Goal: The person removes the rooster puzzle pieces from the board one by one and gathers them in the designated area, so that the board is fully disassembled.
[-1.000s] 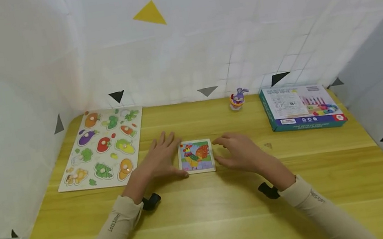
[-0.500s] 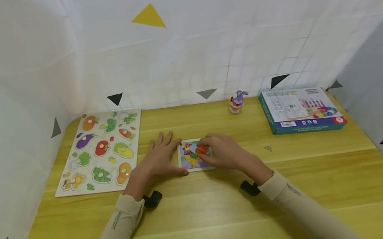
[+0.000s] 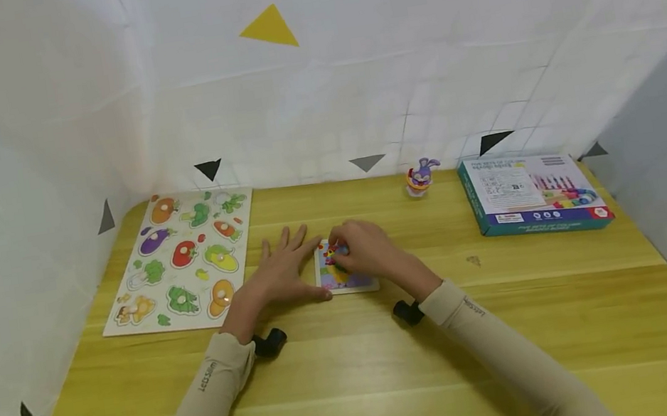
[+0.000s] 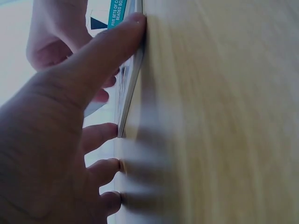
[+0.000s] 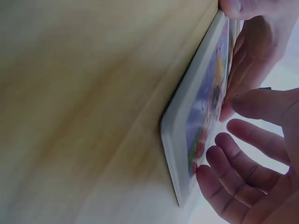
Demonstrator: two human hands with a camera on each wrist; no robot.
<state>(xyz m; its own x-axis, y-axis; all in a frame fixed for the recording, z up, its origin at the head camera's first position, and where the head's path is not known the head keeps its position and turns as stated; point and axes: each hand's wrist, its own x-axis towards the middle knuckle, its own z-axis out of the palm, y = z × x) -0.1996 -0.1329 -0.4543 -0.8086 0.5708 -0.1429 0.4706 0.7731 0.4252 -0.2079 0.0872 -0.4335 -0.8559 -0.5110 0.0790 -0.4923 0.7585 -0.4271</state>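
A small square picture puzzle with a colourful rooster lies in a pale frame on the wooden table. My left hand is spread flat-fingered along its left side. In the left wrist view the thumb reaches the puzzle's near edge and a finger touches its corner. My right hand is over the puzzle, covering the rooster's tail and much of its right half. Its fingers are loosely bent, with the tips close over the picture near the rooster's head. Nothing shows between that thumb and the fingers.
A larger vegetable peg puzzle board lies to the left. At the back stands a small purple rabbit figure. A teal and purple craft box is at the back right. White sheeting borders the table behind.
My right hand has moved left from beside the puzzle, over the tail, to the rooster's head. The left hand has stayed at the left edge.
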